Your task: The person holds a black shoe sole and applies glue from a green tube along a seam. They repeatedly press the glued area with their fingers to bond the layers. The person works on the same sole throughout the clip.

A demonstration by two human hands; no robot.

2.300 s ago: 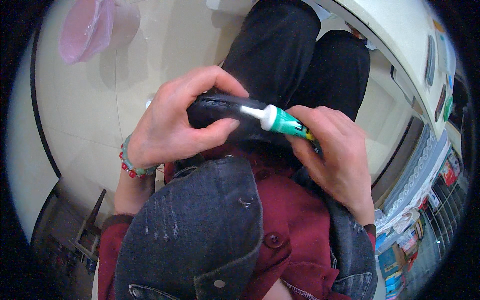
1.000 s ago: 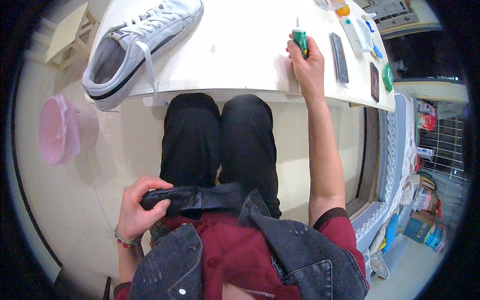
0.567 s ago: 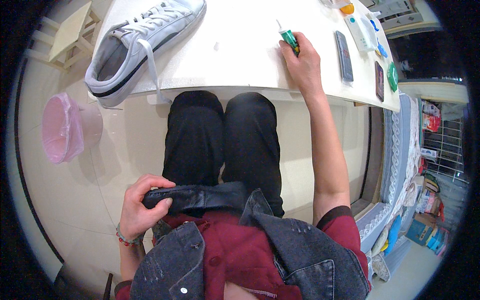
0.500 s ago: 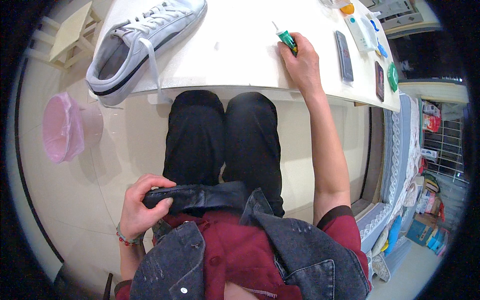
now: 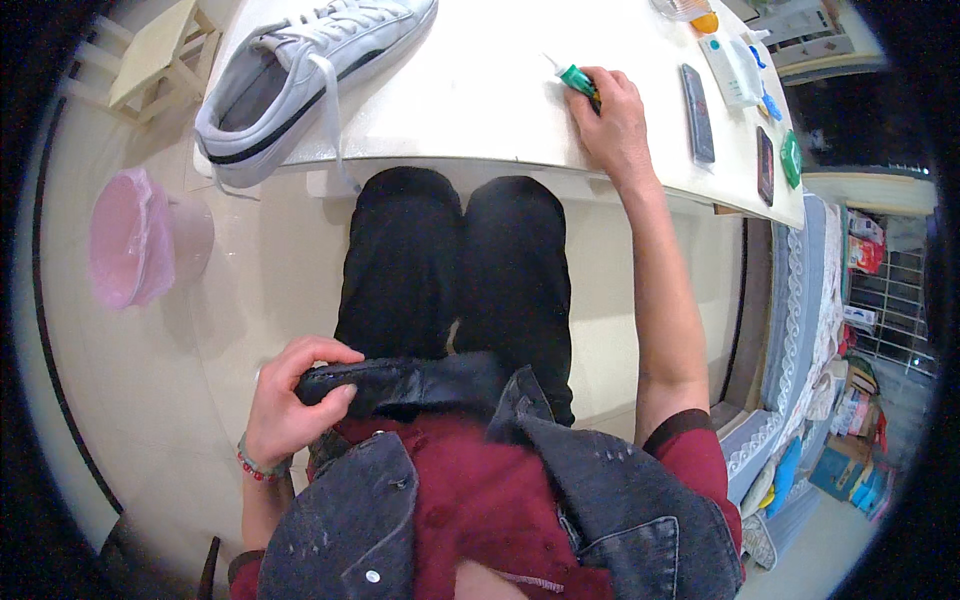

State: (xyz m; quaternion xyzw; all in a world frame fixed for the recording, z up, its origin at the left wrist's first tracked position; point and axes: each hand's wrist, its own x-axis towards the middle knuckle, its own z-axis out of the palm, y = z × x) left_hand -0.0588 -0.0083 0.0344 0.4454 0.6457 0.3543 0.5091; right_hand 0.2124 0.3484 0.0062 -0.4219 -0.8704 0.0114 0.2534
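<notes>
While we hold the black piece (image 5: 450,383) low, the green tube (image 5: 577,81) is over the tabletop (image 5: 470,115)

As we sit close to the tabletop, our left hand (image 5: 290,400) has its grip closed upon one end of the black piece, the thumb nearer to our body than the fingers. This piece lies crosswise at our waist, by the black trousers (image 5: 400,270). Our right hand (image 5: 615,120) is stretched forward, and its grip is narrow around the green tube, with the white nozzle (image 5: 552,64) pointing forward and to the left. We cannot tell if this hand touches the surface. The white sneaker (image 5: 300,90) is at the left, well apart from the tube, and a dark flat device (image 5: 698,115) lies to the right of the hand.

To handle these things well, we judge that we should press the tube only softly, because such a body may give out its content too early. It would be wise to hold the nozzle away from the sneaker. With the left hand, we should pinch steadily, without bending the end.
</notes>
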